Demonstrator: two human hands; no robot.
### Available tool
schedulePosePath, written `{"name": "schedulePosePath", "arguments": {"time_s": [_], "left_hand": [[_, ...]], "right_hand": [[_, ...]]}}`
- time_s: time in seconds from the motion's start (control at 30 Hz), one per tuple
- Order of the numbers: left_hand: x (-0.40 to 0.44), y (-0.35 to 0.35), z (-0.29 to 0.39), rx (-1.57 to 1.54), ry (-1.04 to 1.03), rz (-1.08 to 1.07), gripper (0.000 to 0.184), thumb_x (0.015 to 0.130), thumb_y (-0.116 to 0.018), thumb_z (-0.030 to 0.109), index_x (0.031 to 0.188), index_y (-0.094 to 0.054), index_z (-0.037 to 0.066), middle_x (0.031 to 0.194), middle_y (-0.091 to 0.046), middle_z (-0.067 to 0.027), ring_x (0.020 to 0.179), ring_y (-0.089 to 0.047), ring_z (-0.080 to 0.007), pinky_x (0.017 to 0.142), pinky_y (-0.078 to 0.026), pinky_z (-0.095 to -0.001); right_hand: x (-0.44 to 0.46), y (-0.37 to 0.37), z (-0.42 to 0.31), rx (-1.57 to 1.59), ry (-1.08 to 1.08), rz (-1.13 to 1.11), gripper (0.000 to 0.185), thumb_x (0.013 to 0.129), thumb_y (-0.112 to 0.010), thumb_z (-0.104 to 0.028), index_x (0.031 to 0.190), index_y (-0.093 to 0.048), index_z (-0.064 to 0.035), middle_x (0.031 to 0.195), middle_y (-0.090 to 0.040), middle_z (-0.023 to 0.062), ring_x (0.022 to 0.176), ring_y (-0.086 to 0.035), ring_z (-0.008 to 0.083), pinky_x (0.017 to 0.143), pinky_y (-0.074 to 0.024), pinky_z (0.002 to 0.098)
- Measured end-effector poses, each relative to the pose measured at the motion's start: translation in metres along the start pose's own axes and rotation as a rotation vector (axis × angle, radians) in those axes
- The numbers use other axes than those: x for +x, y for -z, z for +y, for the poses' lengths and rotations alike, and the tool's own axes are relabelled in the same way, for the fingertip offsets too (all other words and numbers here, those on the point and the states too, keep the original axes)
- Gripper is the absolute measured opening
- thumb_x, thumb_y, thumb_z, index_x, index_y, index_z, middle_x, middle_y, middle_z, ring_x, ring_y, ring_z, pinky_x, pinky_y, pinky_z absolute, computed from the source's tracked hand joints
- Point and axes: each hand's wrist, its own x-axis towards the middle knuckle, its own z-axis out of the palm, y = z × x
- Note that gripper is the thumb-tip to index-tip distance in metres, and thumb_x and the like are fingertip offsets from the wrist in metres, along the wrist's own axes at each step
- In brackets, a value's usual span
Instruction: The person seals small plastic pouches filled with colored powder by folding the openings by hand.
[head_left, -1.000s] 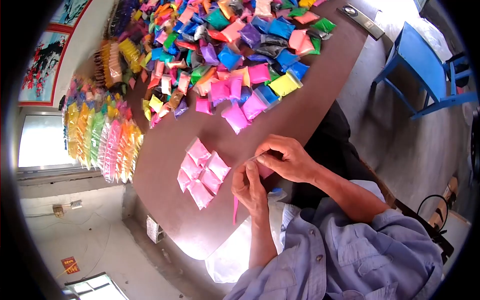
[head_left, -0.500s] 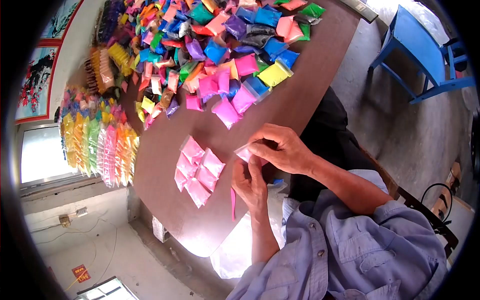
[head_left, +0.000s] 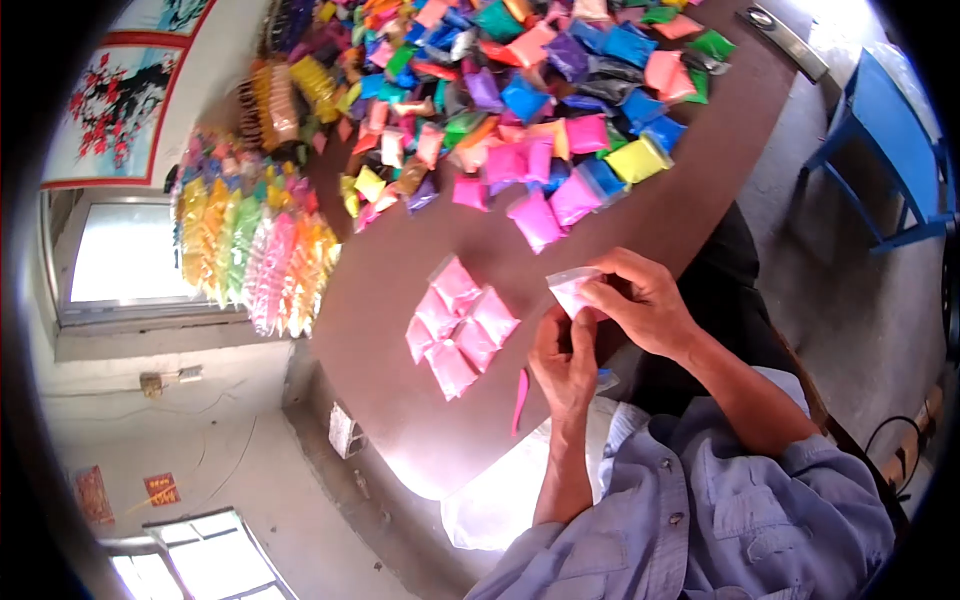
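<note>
Between my two hands is a small clear plastic bag with pale pink contents [head_left: 568, 288]. My right hand [head_left: 645, 305] pinches it along its right side between thumb and fingers. From below, my left hand [head_left: 565, 365] grips its lower edge, thumb upward. To the left, several filled pink bags [head_left: 462, 325] lie grouped in a flat cluster on the brown table [head_left: 370, 400]. A thin pink plastic strip or tool [head_left: 520, 402] rests on the table just left of my left wrist.
A big heap of colourful filled bags [head_left: 520, 100] covers the far part of the table. Bundles of coloured packets [head_left: 250, 250] hang at the left edge near a window. A blue stool [head_left: 885, 150] stands on the floor at the right. Clear plastic [head_left: 500, 490] hangs by my lap.
The view has swung, so the table and heap appear further right. The small bag now shows more of itself above my fingers. Both hands still hold it.
</note>
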Motion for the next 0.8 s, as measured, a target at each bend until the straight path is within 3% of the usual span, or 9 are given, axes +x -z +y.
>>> {"name": "schedulePosePath", "arguments": {"time_s": [0.13,0.23,0.5,0.8], "left_hand": [[0.000,0.003,0.001,-0.041,0.026,0.053,0.023,0.101,-0.071,0.019,0.110,-0.070,-0.003,0.090,-0.072,-0.0045,0.084,-0.061,-0.0100,0.075,-0.050,-0.0275],[-0.001,0.005,0.000,-0.056,0.043,0.043,0.025,0.101,-0.072,0.021,0.110,-0.070,-0.003,0.089,-0.071,-0.0033,0.082,-0.059,-0.0091,0.074,-0.049,-0.0264],[0.002,0.003,0.006,-0.057,0.035,0.007,0.030,0.102,-0.070,0.026,0.113,-0.071,-0.002,0.084,-0.067,-0.0011,0.079,-0.056,-0.0074,0.069,-0.046,-0.0255],[0.000,0.004,0.011,-0.046,0.060,-0.004,0.026,0.103,-0.069,0.024,0.106,-0.071,-0.001,0.082,-0.063,0.0029,0.075,-0.052,-0.0051,0.065,-0.042,-0.0233]], "right_hand": [[-0.001,0.002,-0.012,-0.250,0.124,-0.078,0.022,0.098,-0.071,-0.013,0.116,-0.070,0.0000,0.094,-0.068,0.0055,0.080,-0.065,0.0117,0.071,-0.0529,0.0284],[-0.002,0.000,0.003,0.021,-0.047,-0.093,0.024,0.098,-0.072,-0.013,0.118,-0.069,0.0003,0.095,-0.069,0.0053,0.082,-0.065,0.0103,0.072,-0.0529,0.0271],[-0.003,0.002,0.005,0.032,-0.022,-0.073,0.022,0.098,-0.072,-0.013,0.116,-0.071,0.0007,0.094,-0.067,0.0028,0.080,-0.061,0.0072,0.070,-0.0509,0.0251],[-0.002,0.003,-0.003,-0.113,0.021,-0.035,0.015,0.098,-0.070,-0.012,0.107,-0.072,0.0003,0.088,-0.064,0.0039,0.076,-0.059,0.0089,0.066,-0.0482,0.0261]]}}
